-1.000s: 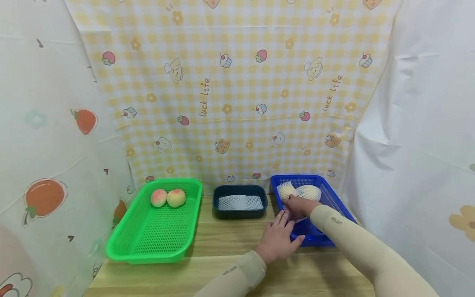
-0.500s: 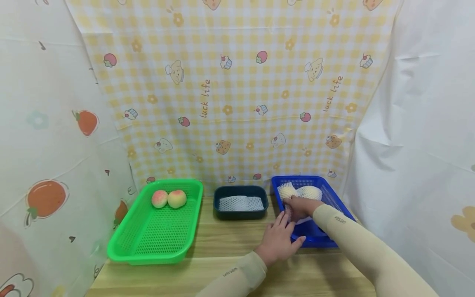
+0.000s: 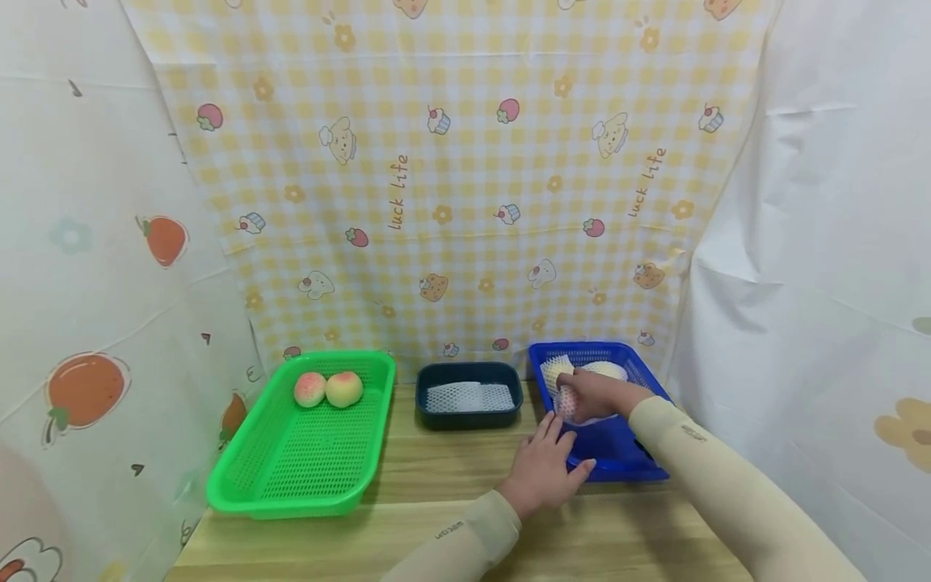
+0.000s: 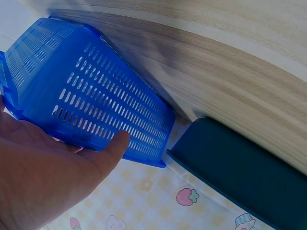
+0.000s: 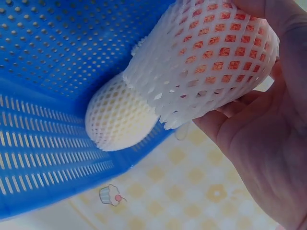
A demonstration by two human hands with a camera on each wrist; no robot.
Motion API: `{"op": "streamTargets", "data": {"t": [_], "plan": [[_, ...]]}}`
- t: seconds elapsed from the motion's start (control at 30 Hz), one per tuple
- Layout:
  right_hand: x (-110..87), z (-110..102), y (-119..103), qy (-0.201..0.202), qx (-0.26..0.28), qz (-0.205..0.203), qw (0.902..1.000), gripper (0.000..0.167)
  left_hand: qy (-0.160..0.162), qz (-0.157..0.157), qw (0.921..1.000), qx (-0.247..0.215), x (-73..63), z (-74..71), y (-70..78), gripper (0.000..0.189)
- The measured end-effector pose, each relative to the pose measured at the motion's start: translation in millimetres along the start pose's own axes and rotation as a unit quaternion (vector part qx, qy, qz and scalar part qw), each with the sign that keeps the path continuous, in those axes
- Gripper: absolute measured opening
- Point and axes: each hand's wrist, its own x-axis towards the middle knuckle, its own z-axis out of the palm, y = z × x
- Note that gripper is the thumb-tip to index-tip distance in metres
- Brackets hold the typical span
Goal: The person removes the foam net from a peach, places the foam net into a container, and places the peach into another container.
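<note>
My right hand (image 3: pixel 600 394) is inside the blue basket (image 3: pixel 614 449) and grips a reddish, peach-like fruit (image 5: pixel 225 52) wrapped in a white foam net. In the right wrist view the loose end of the net points toward a pale netted fruit (image 5: pixel 120 115). More of the pale netted fruit (image 3: pixel 605 370) lies at the back of the basket. My left hand (image 3: pixel 541 467) rests at the basket's near left rim, fingers stretched and thumb apart. From the left wrist, its fingers (image 4: pixel 115 146) touch the basket's slotted side wall.
A green basket (image 3: pixel 320 461) on the left holds two bare peaches (image 3: pixel 344 390). Between the baskets stands a dark green box (image 3: pixel 469 420) with white foam nets (image 3: pixel 465 398) in it. A checked curtain (image 3: pixel 451 178) hangs behind the wooden table (image 3: pixel 436 477).
My right hand has shifted slightly up and right with the netted reddish fruit, and more of that fruit shows. My left hand has stayed at the rim.
</note>
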Motion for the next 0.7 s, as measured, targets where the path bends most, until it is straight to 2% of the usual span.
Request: {"op": "streamTargets", "data": {"t": [0.23,0.4,0.53,0.6,0.7], "plan": [[-13.4,-10,-1,0.019,0.012,0.001,0.9998,0.066,0.004,0.001,1.0000,-0.002,1.3,3.9,-1.3,0.072],[-18.4,-12,-2,0.038,0.018,-0.009,0.9991,0.064,0.006,0.003,0.9999,-0.014,1.4,5.4,-3.0,0.077],[-22.8,-16,-6,0.054,0.018,-0.026,0.9980,0.064,0.038,0.002,0.9973,-0.064,-0.5,0.2,-6.0,0.075],[-26.1,-19,-9,0.063,0.018,-0.039,0.9971,0.064,0.062,0.001,0.9928,-0.103,-2.8,-6.2,-9.3,0.070],[-31.4,-24,-14,0.081,0.014,-0.061,0.9947,0.066,0.097,-0.003,0.9857,-0.137,-7.6,-18.2,-19.4,0.061]]}}
